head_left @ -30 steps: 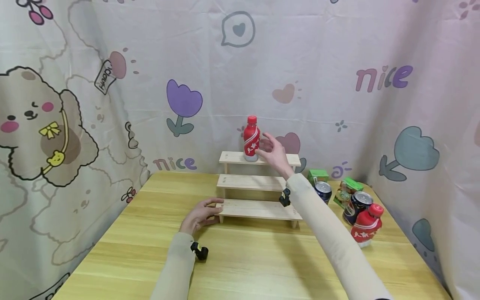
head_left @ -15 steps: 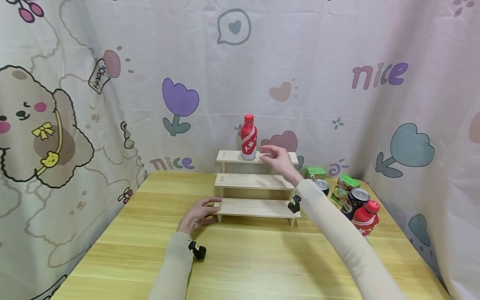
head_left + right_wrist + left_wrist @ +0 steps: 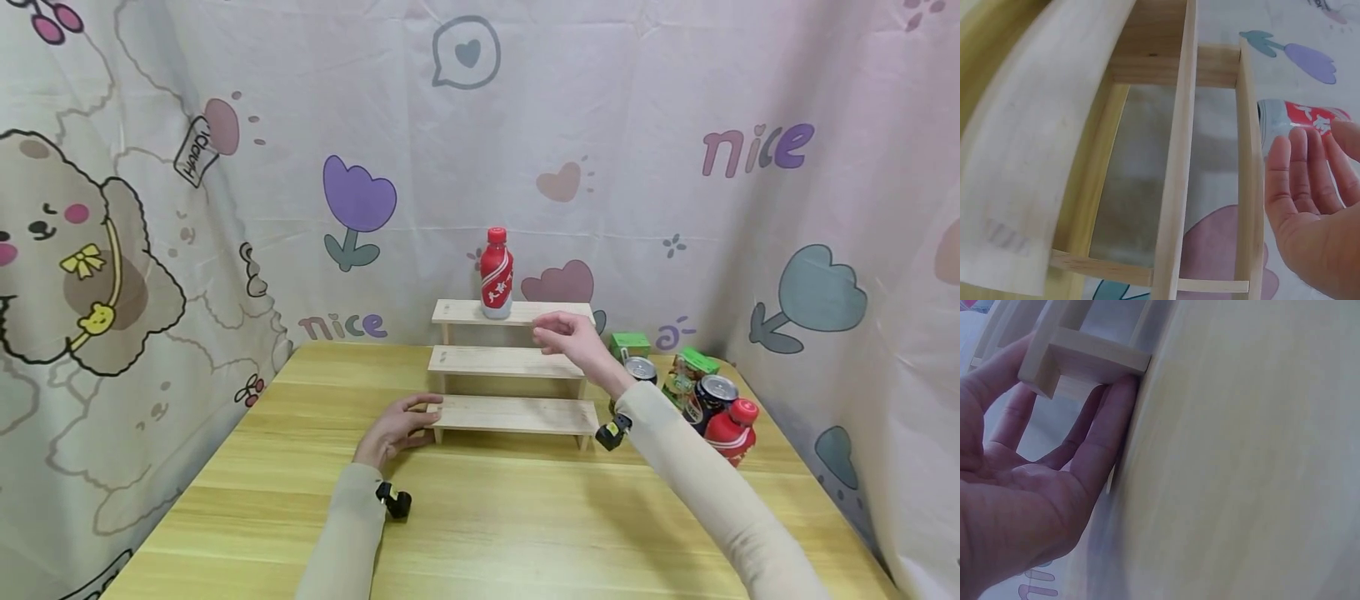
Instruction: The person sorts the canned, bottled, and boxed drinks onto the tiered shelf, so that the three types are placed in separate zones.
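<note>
A red-and-white bottle (image 3: 497, 275) stands upright on the top board of a three-step wooden display rack (image 3: 495, 360). My right hand (image 3: 573, 340) hovers in front of the rack's right part, fingers loosely bent, nothing in them. The right wrist view has this hand (image 3: 1316, 194) apart from the bottle (image 3: 1310, 119), whose cap end is partly hidden by it. At the lowest board's left end, my left hand (image 3: 396, 429) grips the rack. Up close, the left wrist view shows its fingers (image 3: 1100, 434) curled under the board end (image 3: 1041, 369) and against the leg.
Right of the rack on the wooden table (image 3: 480, 533) stand another red bottle (image 3: 731, 432), a dark can (image 3: 708, 402), a second can (image 3: 640, 371) partly behind my right arm, and green drink cartons (image 3: 688, 375) (image 3: 630, 343). A printed curtain (image 3: 637, 100) hangs behind.
My right hand has drawn away from beside the bottle, down and to the right. The bottle stays standing on the top board. My left hand keeps its place on the rack.
</note>
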